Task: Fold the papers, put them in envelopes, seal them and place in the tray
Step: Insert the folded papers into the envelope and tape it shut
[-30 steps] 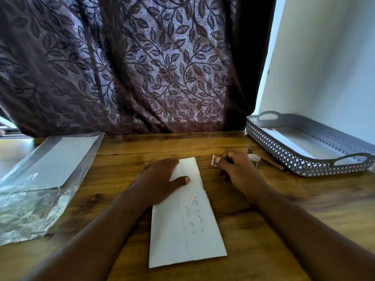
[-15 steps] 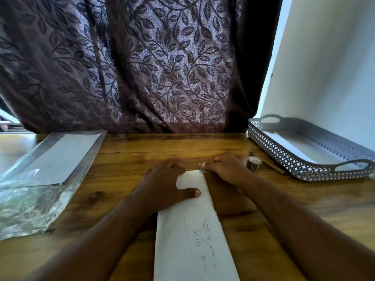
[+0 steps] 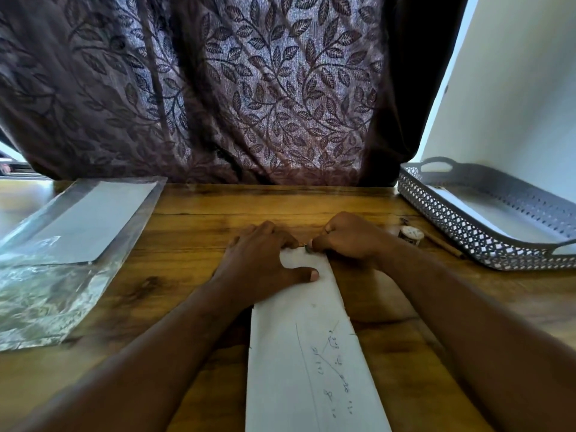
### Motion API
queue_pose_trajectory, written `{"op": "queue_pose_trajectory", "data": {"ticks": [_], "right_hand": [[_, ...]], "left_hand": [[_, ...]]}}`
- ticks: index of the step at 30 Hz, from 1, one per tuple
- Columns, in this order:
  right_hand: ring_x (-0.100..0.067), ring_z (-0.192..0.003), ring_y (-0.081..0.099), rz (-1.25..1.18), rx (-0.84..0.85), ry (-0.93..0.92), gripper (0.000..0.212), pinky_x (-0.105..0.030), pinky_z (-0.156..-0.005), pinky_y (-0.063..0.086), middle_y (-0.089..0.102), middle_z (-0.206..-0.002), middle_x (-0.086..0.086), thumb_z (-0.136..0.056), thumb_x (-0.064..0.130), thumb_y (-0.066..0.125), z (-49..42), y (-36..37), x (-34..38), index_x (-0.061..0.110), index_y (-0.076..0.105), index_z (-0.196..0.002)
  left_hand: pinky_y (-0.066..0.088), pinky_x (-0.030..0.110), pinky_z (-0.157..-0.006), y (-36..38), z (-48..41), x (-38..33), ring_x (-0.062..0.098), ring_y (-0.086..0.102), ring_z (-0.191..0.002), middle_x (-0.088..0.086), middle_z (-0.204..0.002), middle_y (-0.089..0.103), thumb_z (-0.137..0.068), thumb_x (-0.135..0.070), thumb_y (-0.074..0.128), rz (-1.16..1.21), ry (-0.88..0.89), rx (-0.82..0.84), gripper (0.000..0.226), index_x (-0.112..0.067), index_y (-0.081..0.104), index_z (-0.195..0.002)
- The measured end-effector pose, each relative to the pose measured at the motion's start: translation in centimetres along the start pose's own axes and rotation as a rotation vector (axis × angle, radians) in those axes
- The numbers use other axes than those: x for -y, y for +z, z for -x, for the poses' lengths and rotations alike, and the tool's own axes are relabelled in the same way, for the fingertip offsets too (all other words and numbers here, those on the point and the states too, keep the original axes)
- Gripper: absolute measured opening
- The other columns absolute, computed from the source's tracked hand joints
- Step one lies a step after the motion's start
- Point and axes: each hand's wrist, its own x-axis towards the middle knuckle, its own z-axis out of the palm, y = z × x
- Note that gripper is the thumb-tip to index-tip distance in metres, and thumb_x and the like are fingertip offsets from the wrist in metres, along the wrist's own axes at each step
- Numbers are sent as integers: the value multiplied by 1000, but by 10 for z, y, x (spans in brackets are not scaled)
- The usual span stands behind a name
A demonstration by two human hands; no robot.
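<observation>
— What is counted, near to far?
— One handwritten envelope (image 3: 311,353). At its far end, one left hand (image 3: 265,263) and one right hand (image 3: 349,238). Beyond, right of it, one tape roll (image 3: 411,235) and one grey tray (image 3: 452,226). Left of it, one plastic bag (image 3: 78,232).
— The grips?
— The envelope is pressed by the flattened left hand. A small piece (image 3: 307,248) is pinched at its far corner by the right hand, which was held further right a second ago.

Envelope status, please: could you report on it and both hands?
Left hand flat, pressing far end of envelope. Right hand pinching small piece at that end. Tray to the right, nothing blocking.
</observation>
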Motion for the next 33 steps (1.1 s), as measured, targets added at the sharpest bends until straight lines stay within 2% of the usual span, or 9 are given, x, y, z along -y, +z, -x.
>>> {"op": "queue_pose_trajectory", "data": {"ticks": [6,11,17,20,22,25,29,31,33], "right_hand": [[-25,-67,39,-2,19,-27,34,-36,-62,27,41,-68,-12,-84,33,79,4,-1,2,3,65,-73],[-25,-71,45,9,10,-40,53,-36,-64,30,48,-76,-13,-85,35,78,3,-1,1,-16,66,-94],[-24,-75,49,27,0,-47,53,-35,-66,32,53,-81,-16,-84,39,78,3,2,1,-11,69,-99],[-24,-76,52,30,-14,-42,51,-35,-66,35,58,-84,-25,-83,39,79,3,4,2,-8,72,-99],[-23,-77,54,26,-29,-27,47,-35,-65,37,62,-86,-23,-82,39,79,3,5,2,-6,72,-95],[-22,-77,55,41,-50,-4,38,-32,-63,39,59,-80,-11,-80,41,80,2,6,3,6,66,-85],[-20,-70,50,45,-70,33,39,-31,-58,36,52,-70,-3,-77,42,82,2,5,2,14,56,-70],[-21,-73,54,41,-78,49,40,-31,-58,38,56,-73,-3,-75,45,83,3,4,2,14,57,-73],[-24,-85,63,4,-85,59,41,-33,-65,45,66,-87,-6,-73,44,85,4,2,2,11,65,-87]], "left_hand": [[36,42,-102,-1,0,-1,18,46,-122,-9,-128,52,-64,-90,52,-10,8,-6,81,-39,58,-127],[36,43,-103,-2,1,-3,18,45,-123,-9,-127,51,-63,-91,51,-6,4,2,82,-40,58,-127],[35,46,-105,-5,4,-4,19,40,-127,-10,-133,47,-62,-92,42,13,2,25,88,-49,45,-138],[34,45,-102,-7,5,-5,20,37,-122,-9,-121,41,-67,-91,34,-49,45,72,84,-58,33,-144],[36,44,-102,-11,5,-5,19,37,-119,-10,-113,35,-70,-90,31,-83,68,88,82,-55,39,-143],[41,43,-101,-15,7,-5,18,40,-118,-8,-119,41,-75,-88,33,-122,99,85,79,-42,55,-135],[48,43,-94,-19,9,-8,19,44,-114,-4,-122,44,-84,-83,34,-203,145,77,70,-36,57,-130],[49,43,-94,-22,10,-10,20,47,-114,-2,-125,45,-90,-77,33,-279,166,77,64,-36,55,-133],[49,44,-94,-24,10,-12,21,48,-114,0,-126,45,-93,-73,29,-378,185,95,61,-39,52,-137]]}}
